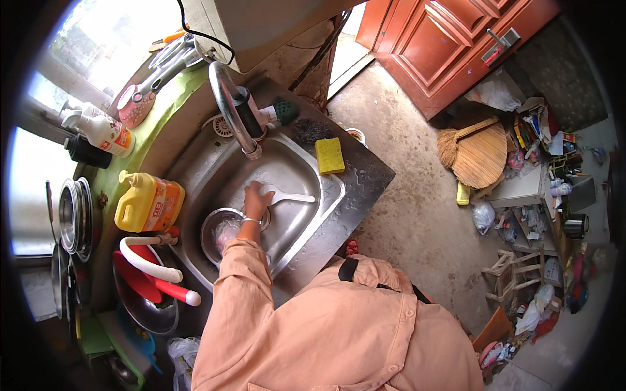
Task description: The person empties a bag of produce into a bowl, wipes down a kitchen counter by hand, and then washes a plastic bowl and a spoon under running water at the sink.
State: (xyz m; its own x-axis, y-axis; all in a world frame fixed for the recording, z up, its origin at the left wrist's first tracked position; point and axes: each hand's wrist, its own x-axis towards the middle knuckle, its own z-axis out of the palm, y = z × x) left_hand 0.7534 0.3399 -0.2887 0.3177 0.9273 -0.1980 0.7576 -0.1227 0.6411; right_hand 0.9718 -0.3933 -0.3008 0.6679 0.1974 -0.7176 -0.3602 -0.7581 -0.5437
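Note:
My left hand [257,201], with a bracelet at its wrist, is low in the stainless steel sink [288,244]. Its thumb and fingers are around the wide end of a white spoon [296,197], whose handle points right. Just left of the wrist, a round metal bowl [208,240] in the sink holds something pinkish in clear plastic or water; the sleeve partly covers it. The chrome faucet [230,105] arches over the sink's far end. On the steel rim to the right lies a yellow sponge [330,156]. My right hand is out of view.
A yellow jug [142,203] and pump bottles [107,134] line the left ledge. Near the faucet are a dark scouring pad [285,110] and steel wool [311,131]. A red-handled wok [146,305] sits at lower left. A red door [430,49] and wooden stool [503,276] are on the right.

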